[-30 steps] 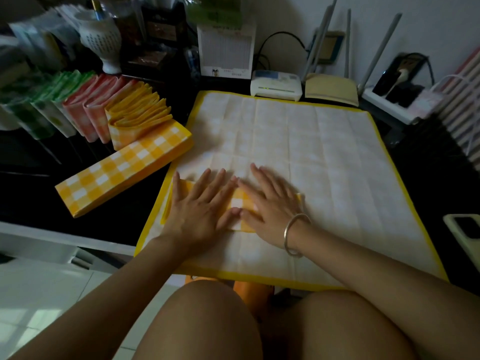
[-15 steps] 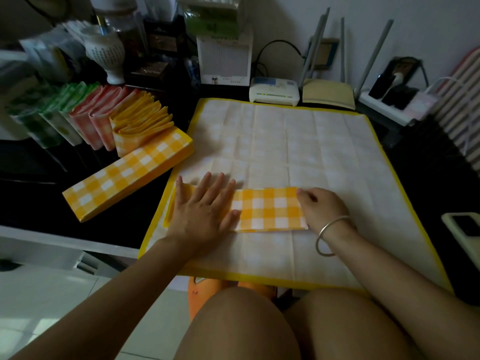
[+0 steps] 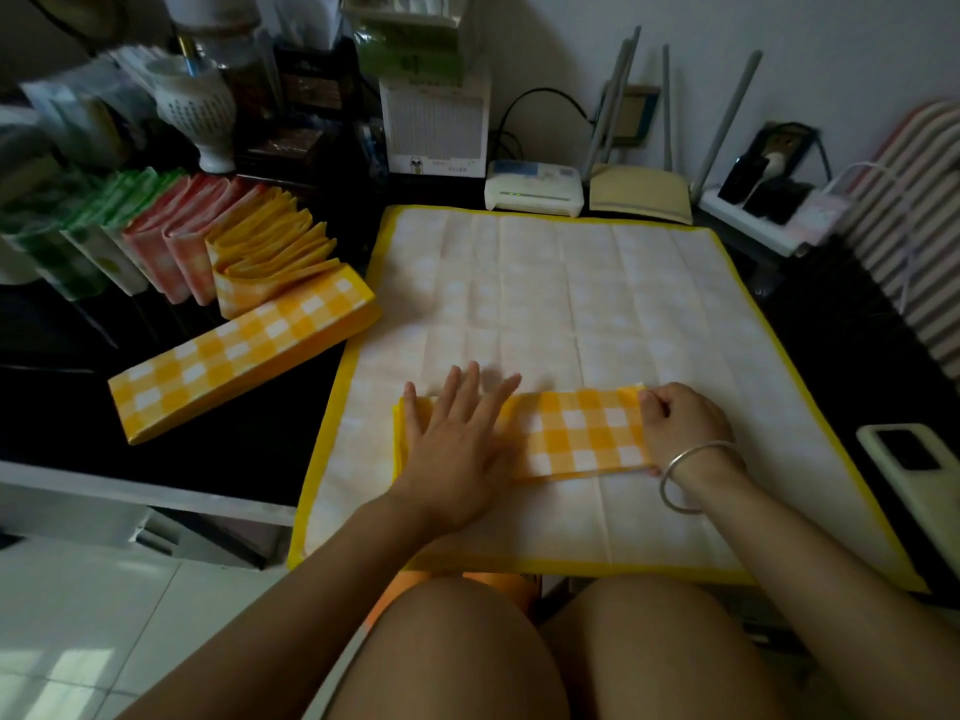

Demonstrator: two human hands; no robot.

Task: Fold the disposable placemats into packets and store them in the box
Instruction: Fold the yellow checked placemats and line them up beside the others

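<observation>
Folding step in hand, judged partway through one packet.

- The folded strip [image 3: 582, 439], yellow check, is lying across the near part of a spread placemat [image 3: 571, 304] that is covering the desk [image 3: 67, 407], pale side up with a yellow border.
- The left hand [image 3: 457, 449] is lying flat with its fingers straight and fanned, pressing down on the strip's left end; it is gripping nothing.
- The right hand [image 3: 685, 428] is curling round the strip's right end, knuckles up and thumb side tucked under the edge. Its fingertips are hidden, so I cannot tell how deep the pinch is going.
- A finished packet [image 3: 239, 361] is resting at an angle on the desk just beside the spread sheet's left border. Behind it a row of packets [image 3: 156, 241], green, pink and yellow, is standing on edge. Whether a box is holding them is not showing.

Risks from here, as judgement:
1. The thin plastic is looking slippery. If the flat palm is easing off while the right end is being lifted, the layers are likely sliding and the fold is going skew.
2. The spread sheet underneath is lying loose, so a sideways drag may be rucking it or pulling it off the near edge toward the lap.
3. Trapped air may be springing the strip open once pressure is coming off.
4. The phone [image 3: 914, 459] is sitting near the right border, where a wide right elbow could be nudging it.
</observation>
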